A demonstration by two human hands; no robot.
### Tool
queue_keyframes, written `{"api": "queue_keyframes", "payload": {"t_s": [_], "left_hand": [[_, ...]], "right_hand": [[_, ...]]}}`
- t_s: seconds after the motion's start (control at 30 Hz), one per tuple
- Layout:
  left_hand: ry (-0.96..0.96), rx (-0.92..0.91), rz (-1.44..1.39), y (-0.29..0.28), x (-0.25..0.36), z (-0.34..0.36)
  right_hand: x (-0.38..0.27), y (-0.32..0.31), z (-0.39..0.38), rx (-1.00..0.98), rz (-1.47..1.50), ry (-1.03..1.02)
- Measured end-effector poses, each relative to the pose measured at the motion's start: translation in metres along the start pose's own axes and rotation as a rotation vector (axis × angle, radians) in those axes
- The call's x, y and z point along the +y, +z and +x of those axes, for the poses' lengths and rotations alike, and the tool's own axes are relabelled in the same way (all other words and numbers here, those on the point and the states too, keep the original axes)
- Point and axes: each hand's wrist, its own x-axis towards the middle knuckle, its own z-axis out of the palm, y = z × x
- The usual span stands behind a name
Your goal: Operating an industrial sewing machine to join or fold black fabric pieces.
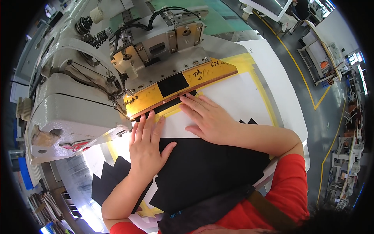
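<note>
My left hand (147, 146) lies flat beside the sewing machine head (74, 109), its fingertips at the long lower edge of a yellow template plate (146, 96). Further right, my right hand (208, 120) also rests flat, with its fingertips touching the same edge. A narrow strip of black fabric (171, 104) shows along that edge between the two hands; the rest of it is hidden under the plate. The fingers of both hands are stretched out. Below the hands, a large black fabric piece (206, 171) with notched sides spreads over the white work surface (241, 97).
A metal clamp assembly (156, 58) with cables sits over the yellow plate. Yellow tape (265, 95) borders the white surface. Another jagged black piece (111, 175) lies at the lower left. At the far right are a grey floor with yellow lines and a workbench (317, 54).
</note>
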Motion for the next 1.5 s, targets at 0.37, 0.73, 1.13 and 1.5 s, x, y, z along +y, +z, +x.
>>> {"api": "queue_keyframes", "payload": {"t_s": [0.37, 0.73, 1.13, 1.5], "left_hand": [[-0.087, 0.004, 0.076, 0.002, 0.008, -0.011], [-0.086, -0.004, 0.089, 0.003, 0.006, -0.009], [-0.134, -0.242, -0.250, -0.024, 0.012, -0.004], [-0.219, -0.171, -0.626, -0.036, 0.005, -0.016]], "right_hand": [[-0.006, -0.004, -0.001, -0.028, -0.152, 0.024], [-0.007, -0.009, 0.003, -0.041, -0.139, 0.010], [-0.017, -0.020, -0.006, -0.060, -0.001, -0.101], [-0.023, -0.026, 0.013, -0.277, 0.441, 0.046]]}}
